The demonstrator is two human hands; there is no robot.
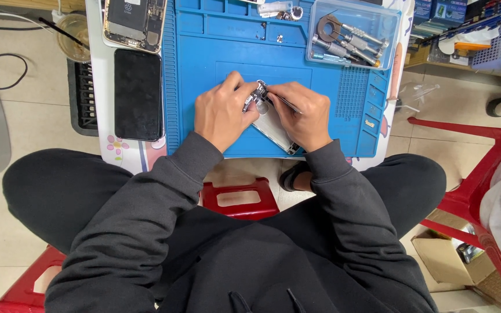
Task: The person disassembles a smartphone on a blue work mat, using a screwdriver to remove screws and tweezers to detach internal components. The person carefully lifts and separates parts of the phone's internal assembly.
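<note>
My left hand (222,111) and my right hand (304,114) meet over a blue work mat (215,46) on a small low table. Between them lies a silver phone housing (273,128), mostly hidden under my palms. My left fingers pinch a small shiny metal part (254,96) at the housing's top end. My right hand grips thin metal tweezers (285,103) whose tips reach that same spot.
A black phone screen (138,94) lies left of the mat, with an opened phone body (134,23) above it. A clear box of screwdrivers (352,33) sits at the mat's top right. Red plastic stools (476,174) stand to the right and under me.
</note>
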